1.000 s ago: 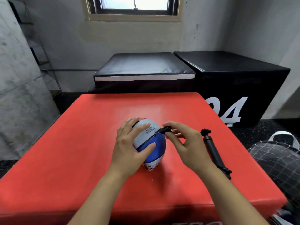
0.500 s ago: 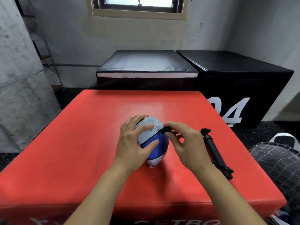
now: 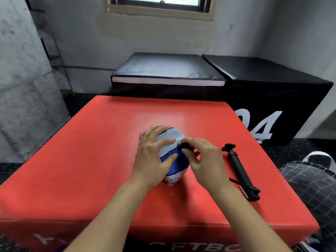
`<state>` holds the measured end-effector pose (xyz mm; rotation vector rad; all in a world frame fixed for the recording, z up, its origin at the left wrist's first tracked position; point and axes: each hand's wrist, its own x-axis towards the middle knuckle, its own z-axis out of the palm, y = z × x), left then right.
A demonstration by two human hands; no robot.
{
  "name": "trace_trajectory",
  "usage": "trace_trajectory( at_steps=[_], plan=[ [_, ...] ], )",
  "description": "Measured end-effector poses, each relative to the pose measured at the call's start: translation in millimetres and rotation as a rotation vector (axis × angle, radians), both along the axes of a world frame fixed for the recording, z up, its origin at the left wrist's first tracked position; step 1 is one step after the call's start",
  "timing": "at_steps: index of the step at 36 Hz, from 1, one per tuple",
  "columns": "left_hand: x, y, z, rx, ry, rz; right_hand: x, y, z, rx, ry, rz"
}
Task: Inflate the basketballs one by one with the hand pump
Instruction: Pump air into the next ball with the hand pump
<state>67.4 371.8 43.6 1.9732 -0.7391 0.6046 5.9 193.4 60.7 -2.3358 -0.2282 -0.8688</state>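
Left hand (image 3: 154, 157) cupped over a soft, light, underinflated white-and-blue basketball (image 3: 173, 157) mid-tabletop (image 3: 91, 160), gripping its yielding sides; right hand (image 3: 205, 159) pinching the black needle fitting (image 3: 184, 145) at the valve, thin and probably easily bent. Hand pump (image 3: 240, 171) lying just right; partial lettering "FTB" on the tabletop's front, "04" on the black box (image 3: 272, 84).

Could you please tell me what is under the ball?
The ball rests on the red box. The left hand covers its left side, so the contact spot there is hidden.
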Motion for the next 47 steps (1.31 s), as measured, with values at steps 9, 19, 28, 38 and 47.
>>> trace_trajectory(
  at_steps=[9, 19, 28, 38, 47],
  plan=[
    [-3, -2, 5, 0.056, -0.013, 0.014, 0, 6, -10, 0.0, -0.036, -0.077],
    [-1, -16, 12, -0.078, -0.001, 0.143, -22, -84, 6, 0.327, 0.15, -0.253],
    [20, -55, -5, 0.003, 0.161, 0.151, -33, -170, -38, 0.211, 0.633, -0.536],
    [10, -22, -4, -0.004, 0.286, 0.182, -20, -151, -47, 0.369, 0.776, -0.466],
    [3, 12, -7, 0.017, 0.428, 0.209, -19, -123, -38, 0.477, 0.574, -0.287]
  ],
)
